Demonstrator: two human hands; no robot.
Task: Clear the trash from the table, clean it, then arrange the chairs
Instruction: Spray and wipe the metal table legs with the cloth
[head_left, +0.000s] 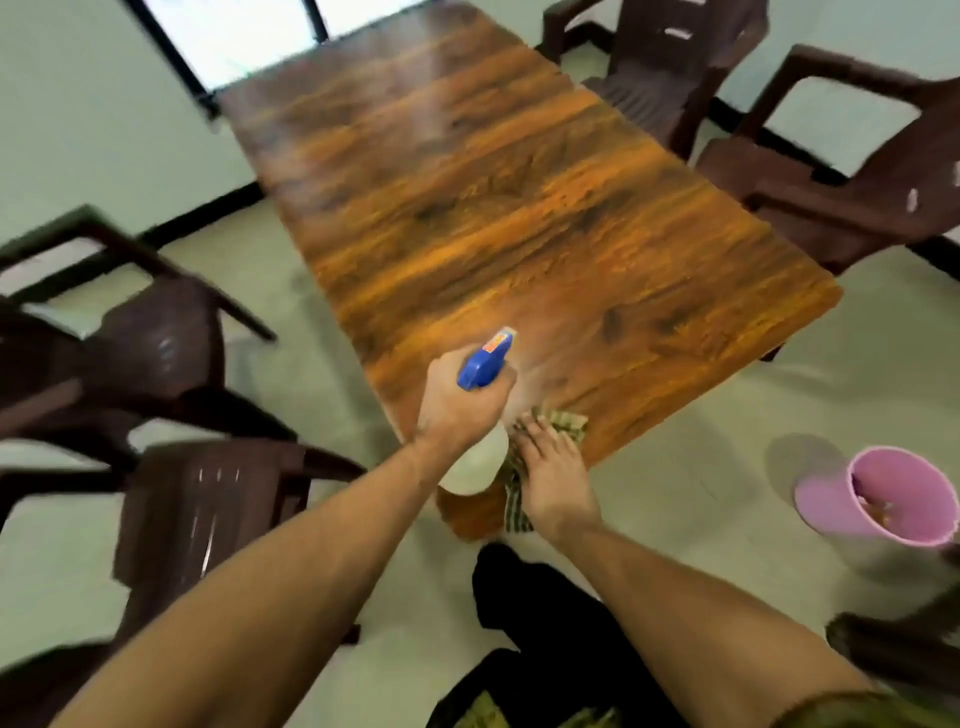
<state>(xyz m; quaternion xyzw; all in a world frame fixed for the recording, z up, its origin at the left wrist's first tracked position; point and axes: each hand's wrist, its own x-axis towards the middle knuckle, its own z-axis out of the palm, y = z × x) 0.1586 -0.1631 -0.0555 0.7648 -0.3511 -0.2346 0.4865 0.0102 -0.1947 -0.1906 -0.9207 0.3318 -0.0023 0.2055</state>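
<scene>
Head: table (519, 208) orange-brown woodgrain, glossy.

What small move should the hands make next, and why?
Probably slide the right hand with the cloth forward over the table: the left hand holds the spray bottle aimed at it, and the cloth lies under that hand at the near corner.

Bright window (234, 36), pale floor (701, 441)

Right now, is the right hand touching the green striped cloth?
Touching. The head view shows the right hand pressing flat on the green striped cloth, no gap.
</scene>
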